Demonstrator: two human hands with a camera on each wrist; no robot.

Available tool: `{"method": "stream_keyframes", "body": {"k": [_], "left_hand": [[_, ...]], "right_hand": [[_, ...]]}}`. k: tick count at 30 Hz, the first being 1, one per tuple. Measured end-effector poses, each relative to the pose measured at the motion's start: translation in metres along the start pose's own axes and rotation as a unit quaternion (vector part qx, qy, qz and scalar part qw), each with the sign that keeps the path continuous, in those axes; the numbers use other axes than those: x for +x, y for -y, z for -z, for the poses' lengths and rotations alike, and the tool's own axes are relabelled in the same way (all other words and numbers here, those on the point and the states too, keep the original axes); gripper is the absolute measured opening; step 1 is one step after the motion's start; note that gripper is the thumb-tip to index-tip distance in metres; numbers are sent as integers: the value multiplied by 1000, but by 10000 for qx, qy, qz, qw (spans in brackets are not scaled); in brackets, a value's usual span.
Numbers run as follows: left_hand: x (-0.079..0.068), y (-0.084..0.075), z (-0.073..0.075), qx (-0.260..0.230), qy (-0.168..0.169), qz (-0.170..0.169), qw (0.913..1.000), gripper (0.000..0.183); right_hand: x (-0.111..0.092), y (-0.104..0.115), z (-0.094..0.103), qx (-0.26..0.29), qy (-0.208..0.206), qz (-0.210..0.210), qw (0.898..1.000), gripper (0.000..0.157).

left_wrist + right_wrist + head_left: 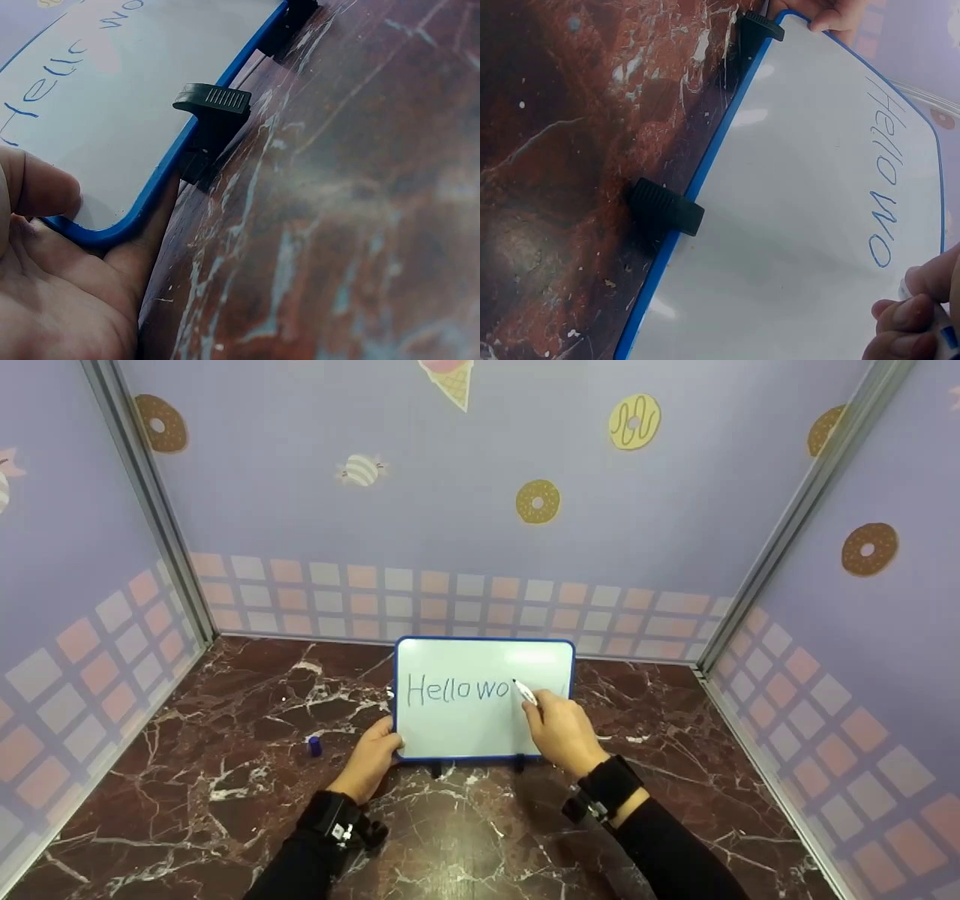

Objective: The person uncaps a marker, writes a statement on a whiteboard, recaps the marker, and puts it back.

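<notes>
1. Black sleeves (679, 844) below the whiteboard (457, 731).
2. Blue cap (315, 746) on the table (217, 817), left of the whiteboard; dark clips (666, 205) along its lower edge.
3. Right grip (566, 731), partly covering the whiteboard, pinches a marker (526, 693) beside the writing (461, 688).
4. Left grip (371, 759) holds the whiteboard's lower left corner.

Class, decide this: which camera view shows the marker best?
The head view: there the marker shows its dark tip and part of its white barrel beyond the right hand. The right wrist view gives only pieces, partly covered by that hand; the left wrist view shows none of it.
</notes>
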State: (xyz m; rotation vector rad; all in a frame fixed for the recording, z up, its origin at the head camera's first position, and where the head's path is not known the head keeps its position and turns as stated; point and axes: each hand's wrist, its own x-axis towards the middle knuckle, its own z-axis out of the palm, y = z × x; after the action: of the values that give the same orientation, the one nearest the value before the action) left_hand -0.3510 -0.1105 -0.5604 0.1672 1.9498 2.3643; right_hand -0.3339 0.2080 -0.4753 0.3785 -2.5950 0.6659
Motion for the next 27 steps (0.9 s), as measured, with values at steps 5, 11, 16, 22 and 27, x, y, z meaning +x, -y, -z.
{"method": "stream_keyframes", "body": {"k": [5, 11, 16, 22, 27], "left_hand": [[-1, 0, 1, 50, -98, -26, 9999, 44], [-2, 0, 0, 30, -96, 10, 9999, 46], [-1, 0, -1, 41, -71, -6, 10000, 45], [0, 0, -2, 68, -79, -23, 9999, 44], [0, 1, -2, 84, -91, -62, 9999, 47]], "right_hand": [[1, 3, 0, 17, 67, -59, 10000, 19], [2, 1, 0, -44, 104, -140, 9998, 20], [-1, -2, -2, -76, 104, -143, 9998, 19], [-7, -5, -6, -120, 189, -128, 9997, 18], [-13, -7, -9, -132, 221, 2, 9997, 17]]}}
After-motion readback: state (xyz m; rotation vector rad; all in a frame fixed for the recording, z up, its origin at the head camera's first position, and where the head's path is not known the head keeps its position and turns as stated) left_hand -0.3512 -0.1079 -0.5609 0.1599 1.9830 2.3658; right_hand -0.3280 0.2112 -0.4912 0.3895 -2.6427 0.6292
